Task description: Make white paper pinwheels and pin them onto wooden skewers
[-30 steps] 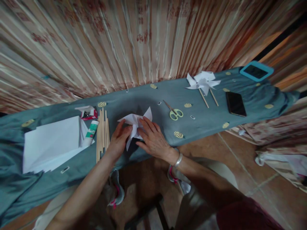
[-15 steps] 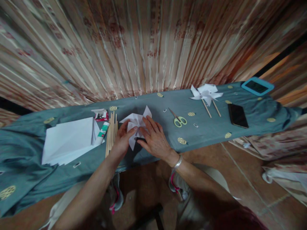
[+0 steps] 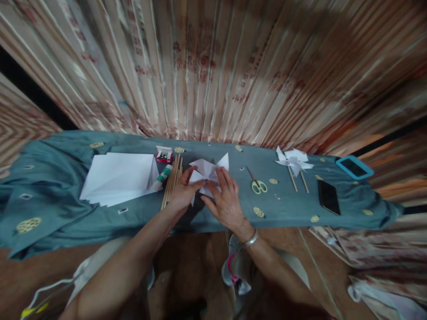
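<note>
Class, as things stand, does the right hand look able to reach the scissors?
Probably yes: the scissors lie near the right hand, with only cloth visible between them, though that hand is on the paper pinwheel.

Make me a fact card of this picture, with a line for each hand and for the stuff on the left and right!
Left hand: thumb and fingers on the folded white paper
Right hand: fingers touching the same paper
Right wrist: silvery bracelet
Left side: white sheets, green-and-white tube, red box, wooden sticks
Right side: scissors, white paper pinwheels on two sticks, dark phone, blue-framed device
Underneath: blue-green cloth, yellow pineapple pattern
</note>
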